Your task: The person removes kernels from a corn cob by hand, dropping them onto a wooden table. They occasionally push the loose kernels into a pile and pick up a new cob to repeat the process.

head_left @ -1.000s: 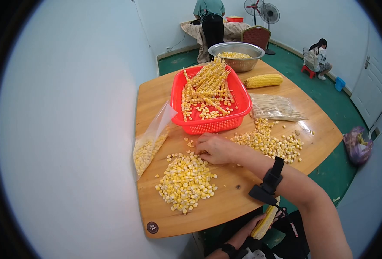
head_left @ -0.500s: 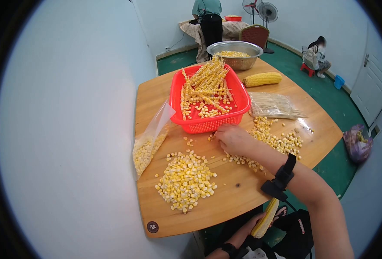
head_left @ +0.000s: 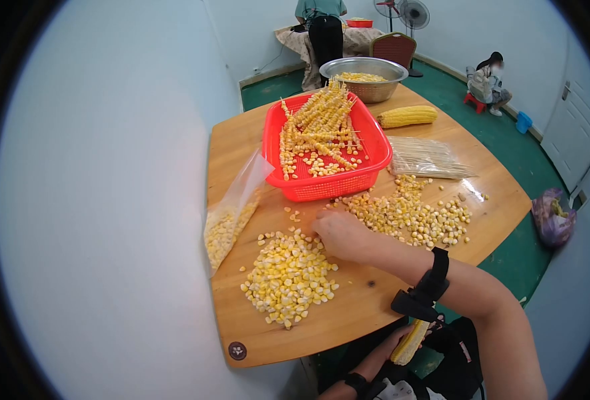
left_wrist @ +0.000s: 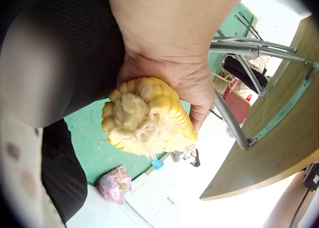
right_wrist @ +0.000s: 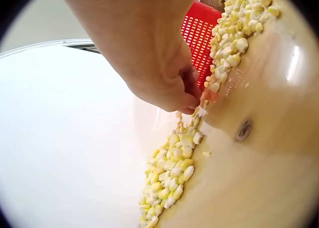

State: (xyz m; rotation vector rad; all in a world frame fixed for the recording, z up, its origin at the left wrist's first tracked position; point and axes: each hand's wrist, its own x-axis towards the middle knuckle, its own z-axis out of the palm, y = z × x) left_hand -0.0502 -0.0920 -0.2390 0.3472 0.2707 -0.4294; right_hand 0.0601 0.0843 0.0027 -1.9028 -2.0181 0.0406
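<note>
My left hand (head_left: 393, 340) grips an ear of corn (head_left: 411, 341) below the table's front edge. In the left wrist view, the broken pale end of that ear (left_wrist: 132, 111) faces the camera, with yellow kernels around it. Over the table, my right hand (head_left: 343, 235) is between two piles of loose kernels. Its thumb and fingertips (right_wrist: 189, 106) are drawn together at a pale corn kernel (right_wrist: 201, 112). The yellow-white pile (head_left: 288, 277) lies just left of the hand, and the more golden pile (head_left: 408, 213) spreads to its right.
Behind the hand stands a red basket (head_left: 335, 187) of skewered kernels. A kernel-filled plastic bag (head_left: 225, 230) leans near the wall. Farther back are a metal basin (head_left: 368, 90), a whole ear (head_left: 408, 117) and packed skewers (head_left: 428, 158). Two people are across the room.
My right hand went from the left pile rightward to the golden pile's edge, then came back left toward the yellow-white pile. The left hand keeps its grip on the ear of corn.
</note>
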